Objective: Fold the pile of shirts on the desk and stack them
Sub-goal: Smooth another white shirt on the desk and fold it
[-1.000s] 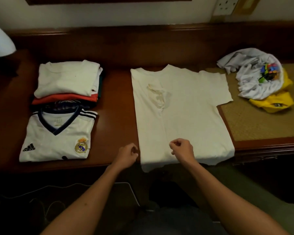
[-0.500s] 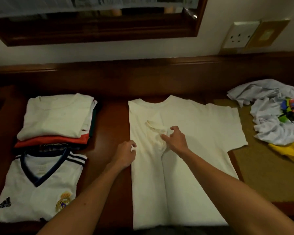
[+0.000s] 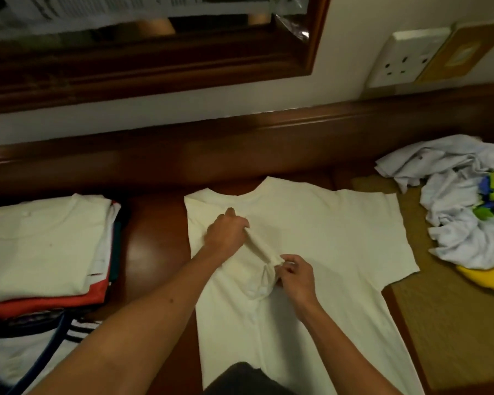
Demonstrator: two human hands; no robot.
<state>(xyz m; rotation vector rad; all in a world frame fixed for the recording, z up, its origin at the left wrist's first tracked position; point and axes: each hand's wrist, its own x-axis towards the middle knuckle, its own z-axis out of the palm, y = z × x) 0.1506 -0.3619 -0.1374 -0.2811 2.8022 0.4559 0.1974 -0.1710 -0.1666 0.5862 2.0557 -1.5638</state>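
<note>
A cream T-shirt (image 3: 320, 246) lies flat on the dark wooden desk (image 3: 151, 252), its left side folded inward and its right sleeve spread out. The folded-in left sleeve (image 3: 261, 248) is bunched on the shirt's chest. My left hand (image 3: 226, 232) grips the upper end of that sleeve. My right hand (image 3: 294, 273) pinches its lower end, so the sleeve stretches between both hands. A stack of folded shirts (image 3: 44, 240) sits at the left, with a white football jersey (image 3: 26, 349) in front of it.
An unfolded heap lies at the right on a woven mat (image 3: 445, 323): a pale shirt with a colourful print (image 3: 465, 206) over a yellow one (image 3: 488, 277). A mirror frame (image 3: 154, 64) and wall socket (image 3: 405, 61) stand behind the desk.
Both hands moved up onto the bunched sleeve and took hold of it, left at the top, right at the bottom. The view tilted closer and higher toward the wall.
</note>
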